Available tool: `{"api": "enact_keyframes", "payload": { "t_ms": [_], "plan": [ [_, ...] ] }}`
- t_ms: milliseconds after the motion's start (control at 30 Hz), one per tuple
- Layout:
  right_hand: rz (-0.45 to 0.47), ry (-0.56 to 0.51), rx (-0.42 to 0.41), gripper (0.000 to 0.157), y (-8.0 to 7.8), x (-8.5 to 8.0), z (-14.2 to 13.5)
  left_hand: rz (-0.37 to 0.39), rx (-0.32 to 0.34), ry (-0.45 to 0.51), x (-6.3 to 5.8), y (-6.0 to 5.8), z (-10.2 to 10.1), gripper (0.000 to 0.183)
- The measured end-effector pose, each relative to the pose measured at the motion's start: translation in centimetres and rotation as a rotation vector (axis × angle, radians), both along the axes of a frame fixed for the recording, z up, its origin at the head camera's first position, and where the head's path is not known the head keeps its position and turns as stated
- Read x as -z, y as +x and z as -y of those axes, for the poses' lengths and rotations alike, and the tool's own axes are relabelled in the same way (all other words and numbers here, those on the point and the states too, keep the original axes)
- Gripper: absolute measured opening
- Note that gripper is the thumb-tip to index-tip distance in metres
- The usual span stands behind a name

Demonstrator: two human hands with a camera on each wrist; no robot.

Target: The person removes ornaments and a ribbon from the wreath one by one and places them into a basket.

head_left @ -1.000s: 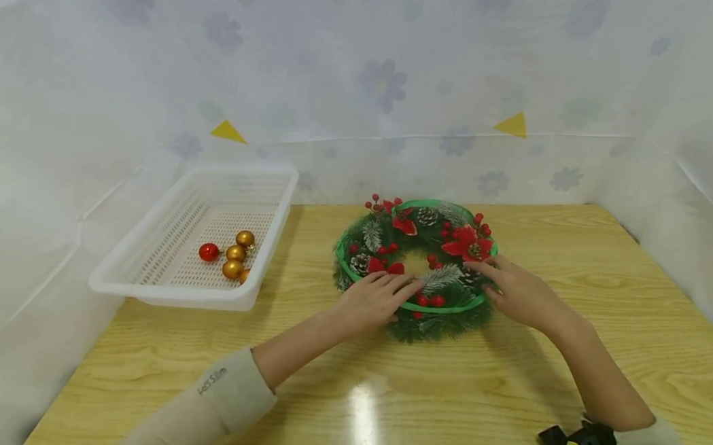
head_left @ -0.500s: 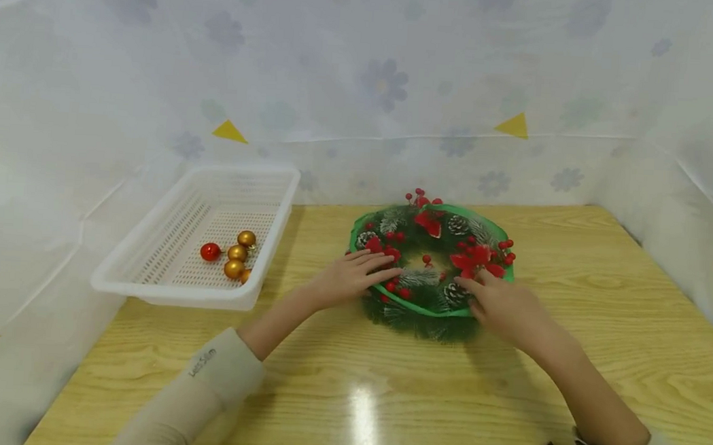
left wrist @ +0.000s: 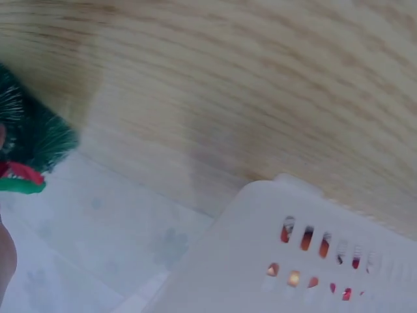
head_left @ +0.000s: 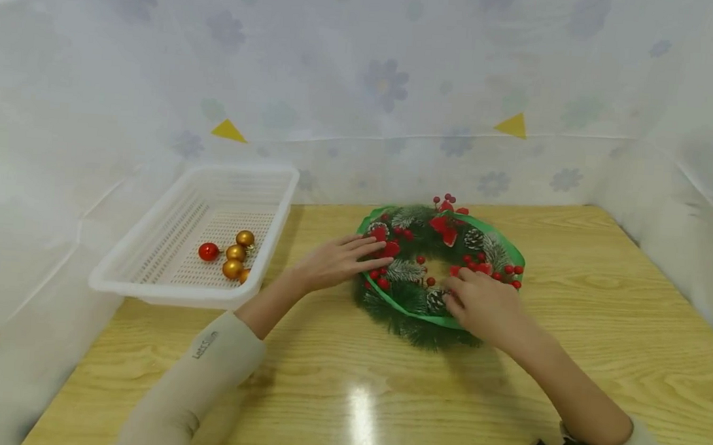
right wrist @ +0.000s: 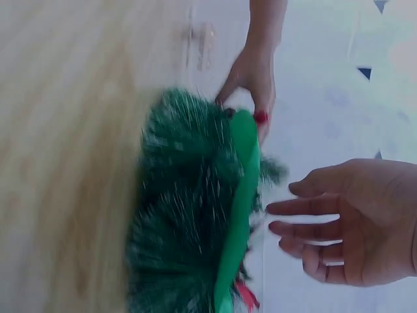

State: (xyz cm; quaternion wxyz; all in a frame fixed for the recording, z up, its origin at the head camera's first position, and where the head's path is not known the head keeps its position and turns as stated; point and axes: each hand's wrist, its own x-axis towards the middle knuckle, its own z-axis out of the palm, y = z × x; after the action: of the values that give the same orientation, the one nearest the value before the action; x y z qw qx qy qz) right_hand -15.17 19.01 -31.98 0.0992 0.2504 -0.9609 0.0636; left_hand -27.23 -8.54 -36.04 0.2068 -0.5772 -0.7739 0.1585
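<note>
A green Christmas wreath (head_left: 416, 299) lies on the table, trimmed with a green ribbon (head_left: 403, 309), red flowers, red berries and frosted pine cones. My left hand (head_left: 335, 263) rests on its left side, the fingers stretched over a red flower (head_left: 386, 241). At the front right of the wreath is my right hand (head_left: 489, 307), its fingertips over a red flower and next to a pine cone (head_left: 436, 300). In the right wrist view, the loosely bent fingers of the right hand (right wrist: 352, 222) appear slightly apart from the wreath (right wrist: 189, 215), and they hold nothing.
To the left stands a white perforated plastic basket (head_left: 275, 245). Inside it lie a red bauble (head_left: 209, 251) and several gold baubles (head_left: 236, 253). A patterned sheet (head_left: 365, 80) hangs behind the wooden table (head_left: 315, 390).
The wreath has turned clockwise and shifted a little right. My left hand has moved left and up to the wreath's left side. My right hand has moved slightly left and toward the front.
</note>
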Motion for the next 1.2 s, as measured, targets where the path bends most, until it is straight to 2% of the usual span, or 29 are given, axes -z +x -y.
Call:
{"api": "enact_keyframes", "payload": {
  "t_ms": [167,233,333,400,467,600,700,800,967,1200],
  "plan": [
    [0.037,-0.107,-0.041,0.020,-2.9,-0.9,-3.0,0.146,-0.103,-0.032,-1.2,2.0,-0.1,0.072],
    [0.046,-0.133,-0.045,0.021,-4.2,-1.0,-4.3,0.195,-0.117,-0.010,-1.6,3.1,-0.6,0.079],
    [0.072,-0.154,-0.074,0.024,-6.3,-0.5,-6.1,0.221,-0.094,0.039,-1.7,4.9,-2.2,0.085],
    [0.077,-0.155,-0.125,0.025,-7.5,0.2,-7.0,0.198,-0.074,0.057,-1.4,6.2,-3.7,0.087],
    [0.096,-0.158,-0.172,0.025,-8.6,0.9,-7.7,0.142,-0.073,0.049,-1.0,7.3,-5.2,0.089],
    [0.157,-0.164,-0.216,0.024,-9.9,1.9,-8.4,-0.047,-0.099,-0.014,0.1,8.4,-7.3,0.091],
    [0.205,-0.158,-0.205,0.024,-10.3,2.3,-8.6,-0.169,-0.107,-0.050,0.6,8.5,-7.9,0.087],
    [0.221,-0.147,-0.198,0.024,-10.2,2.3,-8.7,-0.220,-0.087,-0.057,0.9,8.3,-7.9,0.079],
    [0.199,-0.118,-0.192,0.023,-9.3,1.9,-8.4,-0.254,-0.033,-0.067,0.8,7.3,-6.8,0.073],
    [0.166,-0.031,-0.154,0.024,-6.9,1.3,-7.5,-0.217,0.075,-0.049,0.5,5.0,-3.9,0.067]
  ]
}}
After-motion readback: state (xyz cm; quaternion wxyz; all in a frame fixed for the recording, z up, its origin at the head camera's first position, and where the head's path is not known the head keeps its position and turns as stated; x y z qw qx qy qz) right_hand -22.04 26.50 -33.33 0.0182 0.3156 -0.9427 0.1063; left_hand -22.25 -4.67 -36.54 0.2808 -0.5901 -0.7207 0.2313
